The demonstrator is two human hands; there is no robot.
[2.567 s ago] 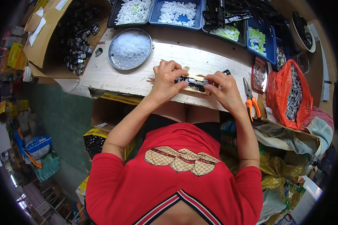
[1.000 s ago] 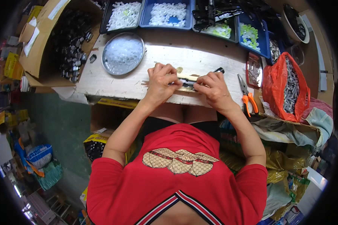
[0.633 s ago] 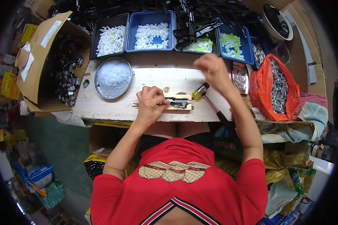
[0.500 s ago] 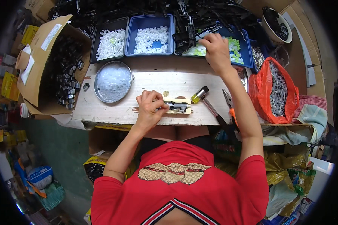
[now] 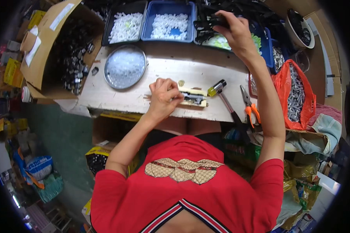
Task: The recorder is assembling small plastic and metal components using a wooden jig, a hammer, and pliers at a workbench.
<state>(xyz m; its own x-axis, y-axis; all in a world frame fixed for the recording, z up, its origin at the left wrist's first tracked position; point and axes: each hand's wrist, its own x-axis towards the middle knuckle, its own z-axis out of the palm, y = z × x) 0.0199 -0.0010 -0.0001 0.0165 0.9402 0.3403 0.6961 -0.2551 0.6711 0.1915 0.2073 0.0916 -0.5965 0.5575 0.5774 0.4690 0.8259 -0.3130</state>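
My left hand [image 5: 165,98] is closed around the left end of a black and grey part [image 5: 194,97], which lies in a cream-coloured fixture [image 5: 196,104] near the front edge of the bench. My fingers cover that end of it. My right arm reaches to the far side of the bench. There my right hand [image 5: 239,38] pinches a black piece [image 5: 221,20] between thumb and fingers, over the heap of black parts [image 5: 237,11]. Its outline blends into the heap. Just below that hand sits a bin of pale green and white pieces [image 5: 217,40].
A hammer [image 5: 217,88] and orange-handled pliers [image 5: 252,114] lie right of the fixture. On the left are a round metal tray [image 5: 125,81] and a carton of black parts [image 5: 46,50]. Two bins [image 5: 168,40] [image 5: 124,42] hold white pieces. A red bag [image 5: 309,112] holds grey pieces.
My right hand has moved away from me, from beside the pale green pieces to the black heap, and now pinches a black piece. The whole view has shifted; my left hand stays at the fixture.
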